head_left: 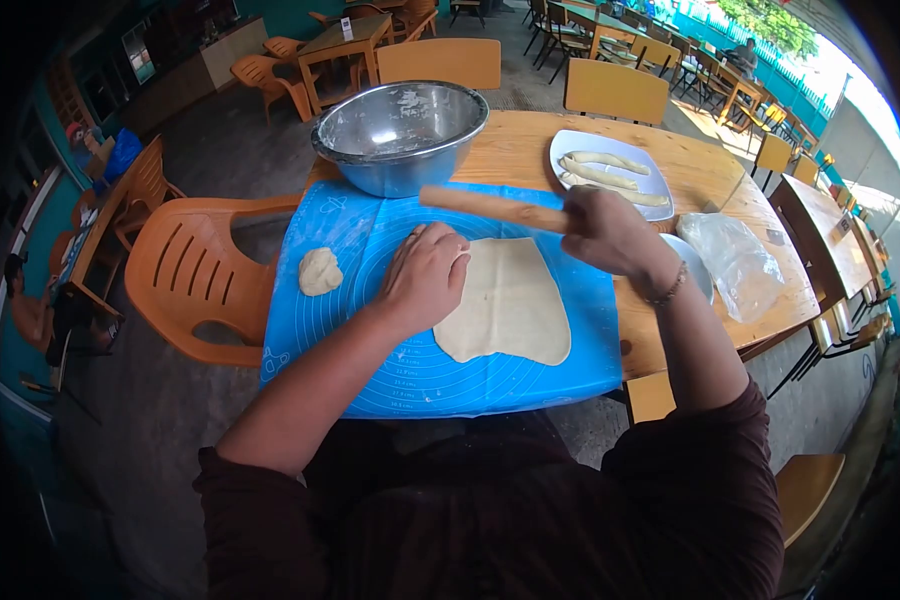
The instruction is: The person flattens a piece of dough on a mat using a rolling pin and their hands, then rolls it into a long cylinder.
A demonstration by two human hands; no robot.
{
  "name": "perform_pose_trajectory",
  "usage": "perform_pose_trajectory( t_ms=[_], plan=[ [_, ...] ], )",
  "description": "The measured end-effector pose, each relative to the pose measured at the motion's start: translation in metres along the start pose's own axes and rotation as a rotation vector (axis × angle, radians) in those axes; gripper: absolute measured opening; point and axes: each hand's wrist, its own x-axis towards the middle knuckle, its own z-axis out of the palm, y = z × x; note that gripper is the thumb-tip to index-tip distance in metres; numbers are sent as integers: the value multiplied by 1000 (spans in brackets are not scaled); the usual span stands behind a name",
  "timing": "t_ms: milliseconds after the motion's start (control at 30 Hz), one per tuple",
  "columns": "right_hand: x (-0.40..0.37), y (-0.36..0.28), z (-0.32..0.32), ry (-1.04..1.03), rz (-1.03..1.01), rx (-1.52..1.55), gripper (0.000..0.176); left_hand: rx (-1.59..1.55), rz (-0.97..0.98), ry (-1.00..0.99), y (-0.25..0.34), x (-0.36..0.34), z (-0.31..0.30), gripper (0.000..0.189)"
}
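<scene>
A flat, roughly rectangular sheet of dough lies on the blue mat. My left hand rests on the sheet's upper left corner and the mat beside it; its fingers lie close together, and whether they grip the dough edge is hidden. Above the sheet's upper right edge, my right hand is closed around one end of a wooden rolling pin, which points left and is held up off the dough. A small lump of dough sits on the mat to the left of my left hand.
A metal bowl stands at the mat's back edge. Rolled dough strips lie on a white plate at the back right. A plastic bag partly covers a white dish. An orange chair is at the left.
</scene>
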Motion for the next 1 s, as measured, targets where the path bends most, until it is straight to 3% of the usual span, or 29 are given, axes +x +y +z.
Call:
perform_pose_trajectory(
  t_ms=[100, 167, 300, 367, 467, 567, 667, 767, 900, 1000],
  plan=[
    [-34, 13, -19, 32, 83, 96, 25, -60, 12, -70, -9, 24, 24, 26],
    [-56, 15, -20, 33, 414, 437, 23, -139, -40, -205, -4, 40, 42, 38],
    [-89, 20, -4, 114, 445, 665, 26, 127, -31, -219, 19, 61, 51, 46],
    [-98, 33, 14, 107, 447, 674, 29, 54, -115, -528, 17, 79, 46, 51],
    [-104, 28, 26, 100, 416, 725, 35, -39, -191, -652, 20, 87, 37, 47],
    [-102, 24, 30, 102, 465, 719, 37, -178, -283, -584, 11, 84, 43, 38],
    [-99, 6, 23, 67, 507, 805, 39, -77, -209, -738, 24, 87, 26, 30],
    [-99, -3, 37, 103, 448, 772, 42, -181, -64, -632, 43, 74, -6, 25],
    [-98, -18, 43, -95, 403, 779, 44, -242, -90, -597, 65, 53, -55, 19],
    [-95, -22, 55, -51, 336, 765, 38, -330, -102, -555, 77, 33, -80, 15]
  ],
)
